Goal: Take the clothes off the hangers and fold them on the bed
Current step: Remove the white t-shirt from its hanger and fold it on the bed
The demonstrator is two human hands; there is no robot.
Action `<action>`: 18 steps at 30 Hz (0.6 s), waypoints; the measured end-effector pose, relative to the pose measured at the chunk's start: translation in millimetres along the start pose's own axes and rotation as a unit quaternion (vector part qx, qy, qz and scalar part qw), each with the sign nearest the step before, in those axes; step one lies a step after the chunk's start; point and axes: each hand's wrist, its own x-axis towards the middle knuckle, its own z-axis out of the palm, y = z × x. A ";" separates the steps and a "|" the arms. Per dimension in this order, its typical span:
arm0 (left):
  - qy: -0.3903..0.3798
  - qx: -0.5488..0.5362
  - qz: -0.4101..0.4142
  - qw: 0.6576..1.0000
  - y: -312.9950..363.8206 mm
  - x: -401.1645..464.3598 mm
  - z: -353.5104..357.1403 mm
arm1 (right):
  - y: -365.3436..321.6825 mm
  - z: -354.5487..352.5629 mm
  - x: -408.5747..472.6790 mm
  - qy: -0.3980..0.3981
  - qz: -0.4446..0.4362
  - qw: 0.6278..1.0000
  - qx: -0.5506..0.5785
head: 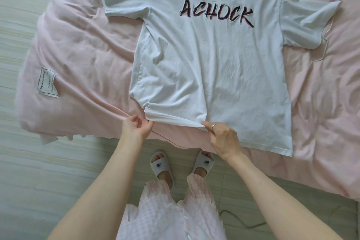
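Head view, shirt: white T-shirt (210, 64) spread face up on pink bed (78, 54), no hanger in it.
Left hand (136, 125): pinching bunched hem corner, probably to pull it flat.
Right hand (224, 138): pinching hem further along, keeping cloth tight.

The T-shirt (212, 60) is white with black, red-edged "ACHOCK" lettering (216, 12). Under it, the duvet (87, 54) is pale pink, bearing a white label (48, 82). Below its edge, pink-and-white checked trousers (167, 212) meet pale grey slippers (162, 163).
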 end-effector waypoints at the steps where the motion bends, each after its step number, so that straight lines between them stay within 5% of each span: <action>1: 0.008 0.016 -0.011 1.000 1.2 -2.4 0.0 | -0.4 -0.6 -0.2 -0.019 0.016 1.000 0.004; 6: 0.027 0.172 -0.096 0.980 21.3 -0.6 -7.5 | 2.2 1.7 8.2 -0.196 0.113 0.973 0.035; 11: -0.056 0.194 -0.199 0.959 45.1 -4.4 -18.3 | -4.6 -1.5 15.9 -0.204 0.240 0.938 0.143; 15: -0.145 0.191 -0.135 0.961 35.6 -9.5 -9.9 | -8.6 -3.0 21.4 -0.198 0.291 0.921 0.167; 18: -0.096 0.158 -0.046 0.982 33.8 -11.9 -3.3 | -9.6 -2.9 23.0 -0.212 0.303 0.912 0.175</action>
